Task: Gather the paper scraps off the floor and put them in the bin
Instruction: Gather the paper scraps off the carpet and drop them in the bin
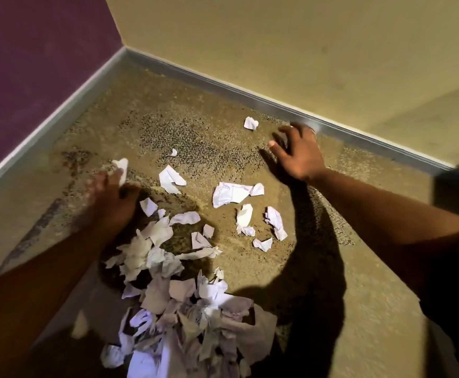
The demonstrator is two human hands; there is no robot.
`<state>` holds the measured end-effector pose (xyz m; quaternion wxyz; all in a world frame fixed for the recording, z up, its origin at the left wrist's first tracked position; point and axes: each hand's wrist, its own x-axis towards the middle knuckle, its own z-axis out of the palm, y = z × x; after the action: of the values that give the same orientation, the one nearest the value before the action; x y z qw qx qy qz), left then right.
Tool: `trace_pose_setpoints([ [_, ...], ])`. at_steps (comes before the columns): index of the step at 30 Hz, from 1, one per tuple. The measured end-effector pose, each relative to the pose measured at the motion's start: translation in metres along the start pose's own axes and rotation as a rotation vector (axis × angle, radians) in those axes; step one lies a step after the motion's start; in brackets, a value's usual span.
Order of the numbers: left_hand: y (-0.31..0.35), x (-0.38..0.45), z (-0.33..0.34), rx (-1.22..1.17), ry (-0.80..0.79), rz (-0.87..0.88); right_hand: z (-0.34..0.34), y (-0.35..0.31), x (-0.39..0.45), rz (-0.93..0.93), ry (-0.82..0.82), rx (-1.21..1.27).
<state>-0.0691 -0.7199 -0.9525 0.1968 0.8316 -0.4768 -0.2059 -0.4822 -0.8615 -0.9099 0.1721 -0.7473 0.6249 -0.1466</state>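
White torn paper scraps lie scattered on the speckled floor [195, 137]. A dense pile of scraps [184, 309] sits at the bottom centre, with loose ones further out, such as a large scrap [231, 193] in the middle and a small scrap [251, 123] near the far wall. My left hand [111, 195] is blurred, palm down, its fingertips on a scrap [121, 166] at the left; its grip is unclear. My right hand [300, 152] hovers with fingers spread and nothing in it, just right of the small far scrap. No bin is in view.
This is a room corner: a purple wall [31, 64] on the left and a yellow wall [277, 50] behind, with a grey skirting board [222, 83] along both. My arms cast dark shadows on the floor at the right.
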Motion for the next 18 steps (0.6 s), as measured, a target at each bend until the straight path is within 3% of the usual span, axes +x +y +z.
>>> trace_pose_setpoints([
  [5,0.028,-0.08,0.015,-0.246,-0.315,0.261,0.02,0.003,-0.009,0.043,-0.053,-0.051],
  [8,0.035,-0.116,-0.006,-0.254,-0.557,0.506,0.034,-0.036,-0.053,-0.145,-0.124,0.023],
  [10,0.03,-0.125,-0.015,-0.192,-0.592,0.582,0.043,-0.059,-0.08,-0.351,-0.209,0.064],
  [12,0.025,-0.126,-0.023,-0.187,-0.512,0.532,0.041,-0.076,-0.079,-0.444,-0.183,0.114],
  [15,0.009,-0.115,-0.035,-0.12,-0.216,0.463,0.033,-0.084,-0.027,-0.279,-0.036,0.123],
  [18,-0.018,-0.098,-0.041,-0.027,-0.029,0.404,0.031,-0.069,0.032,-0.143,-0.074,0.061],
])
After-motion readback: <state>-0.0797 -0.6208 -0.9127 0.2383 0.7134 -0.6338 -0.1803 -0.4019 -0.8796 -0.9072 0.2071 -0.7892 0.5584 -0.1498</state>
